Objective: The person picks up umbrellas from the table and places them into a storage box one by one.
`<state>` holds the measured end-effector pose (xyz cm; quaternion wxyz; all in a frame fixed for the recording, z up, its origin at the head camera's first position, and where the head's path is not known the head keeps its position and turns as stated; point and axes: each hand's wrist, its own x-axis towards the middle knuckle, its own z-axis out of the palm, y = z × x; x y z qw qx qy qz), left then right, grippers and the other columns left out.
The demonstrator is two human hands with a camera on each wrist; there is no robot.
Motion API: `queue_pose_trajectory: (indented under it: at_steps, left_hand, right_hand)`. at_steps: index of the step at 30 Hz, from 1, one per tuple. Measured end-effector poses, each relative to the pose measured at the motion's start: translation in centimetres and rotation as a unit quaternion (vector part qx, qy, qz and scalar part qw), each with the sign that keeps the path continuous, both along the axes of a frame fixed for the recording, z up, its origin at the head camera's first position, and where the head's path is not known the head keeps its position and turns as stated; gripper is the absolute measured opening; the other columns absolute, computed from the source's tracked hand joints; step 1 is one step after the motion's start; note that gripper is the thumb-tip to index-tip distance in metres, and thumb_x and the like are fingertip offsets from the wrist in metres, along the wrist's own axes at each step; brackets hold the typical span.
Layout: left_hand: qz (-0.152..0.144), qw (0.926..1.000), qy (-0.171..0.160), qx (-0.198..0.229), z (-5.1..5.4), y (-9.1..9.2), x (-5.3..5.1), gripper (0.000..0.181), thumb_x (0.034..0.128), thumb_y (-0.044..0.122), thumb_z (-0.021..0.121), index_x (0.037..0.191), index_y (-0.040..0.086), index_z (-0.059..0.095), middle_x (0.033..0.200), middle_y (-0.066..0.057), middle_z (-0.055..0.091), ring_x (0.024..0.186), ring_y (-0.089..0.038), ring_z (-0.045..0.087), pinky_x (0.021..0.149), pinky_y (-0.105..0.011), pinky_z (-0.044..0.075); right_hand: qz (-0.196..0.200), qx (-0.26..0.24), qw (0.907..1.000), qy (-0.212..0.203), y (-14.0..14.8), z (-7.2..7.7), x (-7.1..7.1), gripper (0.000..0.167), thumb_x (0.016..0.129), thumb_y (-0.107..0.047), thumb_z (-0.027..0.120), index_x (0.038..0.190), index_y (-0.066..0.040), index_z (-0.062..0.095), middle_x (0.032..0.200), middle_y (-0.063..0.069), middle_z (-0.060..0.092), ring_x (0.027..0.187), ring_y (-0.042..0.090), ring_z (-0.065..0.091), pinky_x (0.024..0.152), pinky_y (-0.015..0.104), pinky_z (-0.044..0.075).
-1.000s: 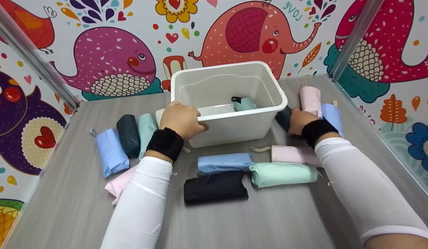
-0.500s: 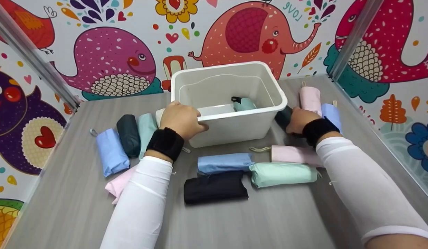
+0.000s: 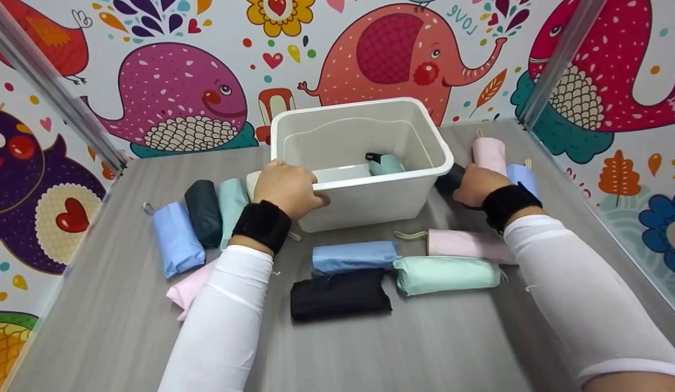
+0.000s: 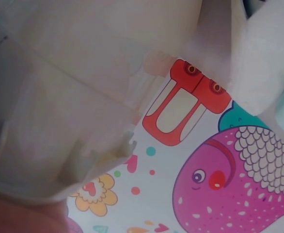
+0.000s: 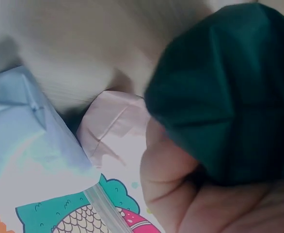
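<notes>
My left hand [image 3: 287, 190] grips the near left rim of a white plastic bin [image 3: 370, 200]; the bin's pale wall [image 4: 93, 68] fills much of the left wrist view. Right of the bin, my right hand [image 3: 475, 185] holds a dark green folded umbrella [image 3: 449, 179] in its fabric sleeve. In the right wrist view the curled fingers [image 5: 168, 170] wrap the umbrella's green cloth [image 5: 229, 97]. Inside the bin lies a light teal umbrella [image 3: 389, 164] with a black end. A pale umbrella [image 3: 251, 182] is mostly hidden behind my left hand.
Blue [image 3: 177, 239], dark [image 3: 203, 212], teal [image 3: 232, 204] and pink umbrellas [image 3: 187, 288] lie left. In front lie blue [image 3: 353, 257], black [image 3: 340, 296], mint [image 3: 449, 274] and pink umbrellas [image 3: 462, 243]. Another pink [image 3: 490, 154] and blue umbrella [image 3: 522, 177] lie right, near the wall.
My right hand has shifted slightly up and right with the dark green umbrella, whose end now tilts up a little. The left hand and the bin stay in place.
</notes>
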<state>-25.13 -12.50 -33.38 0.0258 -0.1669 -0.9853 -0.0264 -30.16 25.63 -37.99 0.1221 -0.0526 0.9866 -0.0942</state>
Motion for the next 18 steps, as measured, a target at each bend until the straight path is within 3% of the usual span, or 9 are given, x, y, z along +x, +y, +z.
queue_pose_trajectory:
  at_steps: [9,18]
  left_hand:
    - [-0.003,0.9999,-0.001,-0.011,0.0,0.0,0.0,0.041,0.0908,0.051,0.074,0.103,0.012,0.083,0.083,-0.005,0.079,0.096,-0.029,0.073,0.104,-0.043,0.044]
    - [0.000,1.0000,-0.002,-0.004,0.0,0.0,0.0,0.041,0.0906,0.051,0.074,0.098,0.012,0.083,0.079,-0.005,0.078,0.094,-0.029,0.073,0.103,-0.043,0.044]
  right_hand:
    - [-0.040,-0.054,0.9974,0.025,0.5,1.3,-0.2,0.063,0.087,-0.023,0.062,0.131,0.019,0.046,0.123,0.042,0.062,0.101,0.049,0.063,0.093,0.064,0.050]
    - [-0.094,-0.118,0.9878,0.041,0.8,4.3,-0.1,0.070,0.093,-0.029,0.059,0.143,0.015,0.039,0.128,0.037,0.058,0.107,0.047,0.059,0.097,0.064,0.049]
